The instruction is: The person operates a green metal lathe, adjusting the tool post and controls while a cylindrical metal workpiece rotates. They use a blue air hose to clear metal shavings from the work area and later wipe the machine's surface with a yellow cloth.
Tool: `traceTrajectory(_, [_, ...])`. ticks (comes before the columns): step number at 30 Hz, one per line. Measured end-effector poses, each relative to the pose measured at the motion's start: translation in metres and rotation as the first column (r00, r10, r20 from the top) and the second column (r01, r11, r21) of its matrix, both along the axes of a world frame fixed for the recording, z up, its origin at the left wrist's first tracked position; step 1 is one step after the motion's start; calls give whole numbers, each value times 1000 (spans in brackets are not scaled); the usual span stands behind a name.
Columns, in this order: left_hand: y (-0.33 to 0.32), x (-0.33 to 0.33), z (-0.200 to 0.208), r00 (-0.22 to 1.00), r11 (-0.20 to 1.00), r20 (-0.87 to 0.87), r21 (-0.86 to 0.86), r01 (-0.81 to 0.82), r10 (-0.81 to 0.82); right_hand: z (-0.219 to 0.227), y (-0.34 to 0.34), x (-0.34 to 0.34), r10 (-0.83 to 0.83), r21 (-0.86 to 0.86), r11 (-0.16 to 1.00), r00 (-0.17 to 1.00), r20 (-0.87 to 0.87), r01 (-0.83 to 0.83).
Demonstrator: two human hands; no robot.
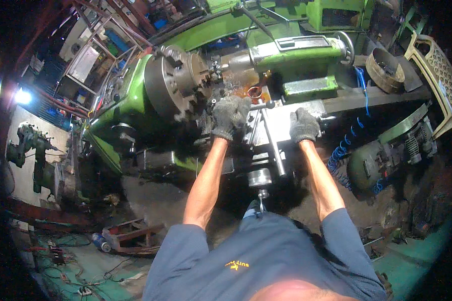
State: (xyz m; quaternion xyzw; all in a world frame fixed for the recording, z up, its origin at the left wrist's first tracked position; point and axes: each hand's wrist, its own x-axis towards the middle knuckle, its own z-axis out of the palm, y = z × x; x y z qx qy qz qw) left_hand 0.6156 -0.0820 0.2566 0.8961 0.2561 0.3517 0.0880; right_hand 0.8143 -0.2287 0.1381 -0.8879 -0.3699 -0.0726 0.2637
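Both of my hands wear dark grey work gloves. My left hand (231, 118) is curled over the tool post area beside the lathe chuck (178, 83); what its fingers grip is hidden. A T-shaped metal handle (271, 138) slants down just right of it, toward me. My right hand (305, 125) is closed at the right side of the bright metal slide (278, 123), with a small lever (327, 118) sticking out beyond it. I cannot see what lies inside its fingers. Below the slide, a round metal handwheel dial (259, 177) points toward my body.
The green tailstock (299, 60) stands behind the slide, its handwheel (345, 47) at the right. A rusty round pan (385, 70) sits on the bed's right end, near a beige plastic chair (437, 75). A coiled blue hose (339, 153) hangs beside an electric motor (364, 168).
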Motion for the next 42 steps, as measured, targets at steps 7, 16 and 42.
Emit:
traceTrajectory(7, [1, 0, -7, 992, 993, 124, -116, -11, 26, -2, 1, 1, -3, -8, 1000, 999, 43, 4])
traceTrajectory(16, [5, 1, -14, 967, 989, 254, -145, 39, -1, -3, 3, 0, -11, 4, 1000, 1000, 13, 11])
traceTrajectory(42, [14, -1, -19, 955, 993, 285, -47, 104, -87, 10, 5, -11, -123, -23, 992, 992, -35, 123])
